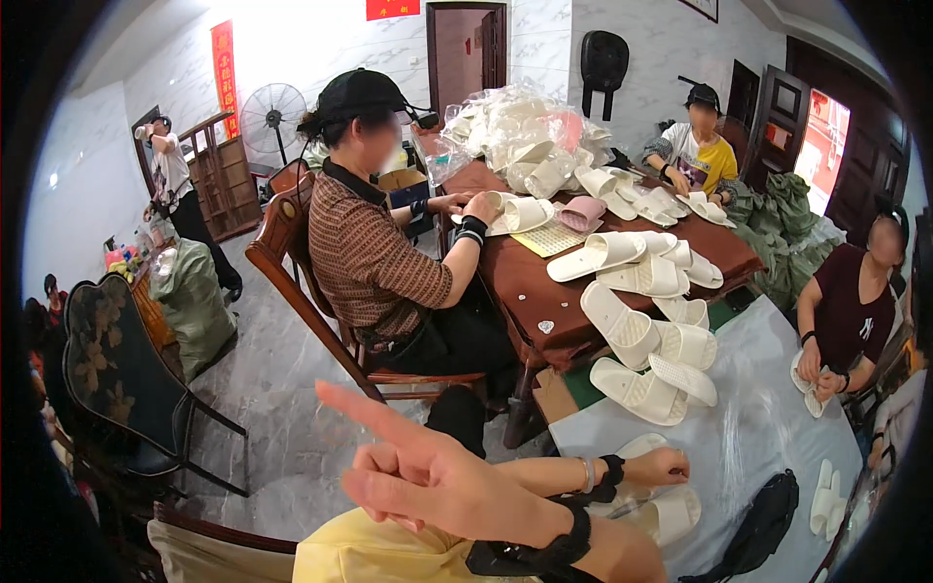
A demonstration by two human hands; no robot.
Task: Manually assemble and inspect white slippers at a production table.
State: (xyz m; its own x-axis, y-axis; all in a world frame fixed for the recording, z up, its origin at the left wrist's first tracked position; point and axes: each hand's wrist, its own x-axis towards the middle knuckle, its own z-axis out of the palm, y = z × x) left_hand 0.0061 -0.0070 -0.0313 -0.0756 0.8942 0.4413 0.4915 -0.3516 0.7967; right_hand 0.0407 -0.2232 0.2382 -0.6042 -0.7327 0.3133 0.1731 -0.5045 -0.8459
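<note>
My right hand is raised in the foreground, its index finger stretched out toward the left and the other fingers partly curled. Nothing shows in it, and a black band circles its wrist. Behind it my left forearm reaches to the right. My left hand is closed in a loose fist low over the pale table cover, with no object visible in it. Right below that hand lies a white slipper, partly covered by my arm. More white slippers, among them a ridged slipper, lie beyond my left hand.
A seated person in a patterned shirt handles slippers at the brown-covered table. Other people sit at the right. Clear plastic bags are heaped at the back. A black bag lies at the near right; a dark chair stands left.
</note>
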